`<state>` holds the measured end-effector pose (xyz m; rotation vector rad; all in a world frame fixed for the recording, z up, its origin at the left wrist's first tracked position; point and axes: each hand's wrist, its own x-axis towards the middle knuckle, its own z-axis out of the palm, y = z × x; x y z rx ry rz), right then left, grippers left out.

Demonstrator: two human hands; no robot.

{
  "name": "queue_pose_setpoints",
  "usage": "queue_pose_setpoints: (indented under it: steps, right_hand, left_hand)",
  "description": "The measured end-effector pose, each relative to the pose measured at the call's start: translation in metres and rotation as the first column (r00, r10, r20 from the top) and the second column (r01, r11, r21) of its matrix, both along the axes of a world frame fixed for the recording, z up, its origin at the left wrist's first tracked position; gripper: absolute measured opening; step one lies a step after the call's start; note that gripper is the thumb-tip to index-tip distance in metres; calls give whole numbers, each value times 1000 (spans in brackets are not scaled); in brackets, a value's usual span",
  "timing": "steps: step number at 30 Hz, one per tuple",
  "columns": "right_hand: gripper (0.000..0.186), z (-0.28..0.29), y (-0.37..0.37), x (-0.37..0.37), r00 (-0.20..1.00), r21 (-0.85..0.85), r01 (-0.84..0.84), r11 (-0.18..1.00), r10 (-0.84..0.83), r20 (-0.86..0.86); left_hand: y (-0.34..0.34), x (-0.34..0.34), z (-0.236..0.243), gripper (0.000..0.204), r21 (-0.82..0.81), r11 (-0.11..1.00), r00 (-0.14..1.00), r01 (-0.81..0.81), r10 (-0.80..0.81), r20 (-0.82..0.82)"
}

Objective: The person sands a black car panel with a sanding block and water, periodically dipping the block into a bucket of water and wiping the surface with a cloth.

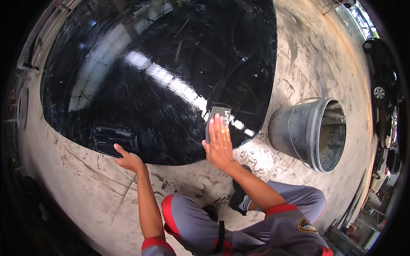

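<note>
A large glossy black car body panel (171, 106), apparently a hood, spreads out in front of me, streaked with wet reflections. At its near edge, my left hand (129, 161) grips the rim with the thumb on top and the other fingers hidden below. Farther right, my right hand (220, 145) presses down flat, fingers stretched forward, holding a grey piece of sandpaper (221, 112) against the black surface. Whether a block backs the sandpaper is hidden under the palm.
Right of the panel, a dark grey bucket (294, 130) with a wire handle sits on the dusty, wet-stained concrete floor (299, 72). Parked cars (380, 81) line the far right. My bent legs (194, 217) are close to the panel's near edge.
</note>
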<state>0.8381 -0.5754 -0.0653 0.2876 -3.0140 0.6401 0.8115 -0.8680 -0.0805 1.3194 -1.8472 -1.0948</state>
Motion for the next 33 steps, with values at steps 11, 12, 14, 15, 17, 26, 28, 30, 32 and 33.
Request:
queue_pose_setpoints:
  steps: [11, 12, 14, 15, 17, 26, 28, 30, 32, 33]
  right_hand:
    - [104, 5, -30, 9, 995, -107, 73, 992, -65, 70]
    - [104, 5, -24, -4, 999, -67, 43, 997, -44, -14]
    - [101, 20, 1, -67, 989, 8, 124, 992, -123, -87]
    - [99, 21, 30, -116, 953, 45, 265, 963, -254, -164]
    - [99, 25, 35, -144, 942, -33, 310, 950, -312, -120]
    - [105, 26, -7, -93, 974, -37, 203, 978, -206, -89]
    - [104, 18, 31, -135, 919, -38, 353, 935, -354, -176]
    - [107, 18, -4, -111, 949, -107, 273, 956, -286, -133]
    - [111, 10, -53, -13, 989, -171, 109, 979, -124, -78]
    - [110, 8, -60, 10, 997, -146, 52, 988, -44, 56]
  left_hand:
    - [-2, -2, -2, 74, 13, 1000, 1000, 18, -18, 3]
    - [-3, -5, 1, 74, 25, 999, 999, 22, -21, -42]
    - [-6, -3, 2, 75, 27, 999, 998, 31, -30, -48]
    - [8, -11, 3, 75, 39, 999, 999, 36, -35, -38]
    - [8, -7, 1, 75, 16, 999, 1000, 30, -30, -6]
    - [4, -8, 2, 76, 4, 1000, 999, 7, -7, -38]
    - [15, -14, -8, 75, 6, 1000, 999, 31, -31, -26]
    - [1, -8, -4, 74, 13, 1000, 999, 21, -20, -48]
    - [-3, -1, -1, 74, 13, 1000, 1000, 4, -4, -10]
    - [-3, 0, -1, 74, 10, 1000, 1000, -1, 1, 15]
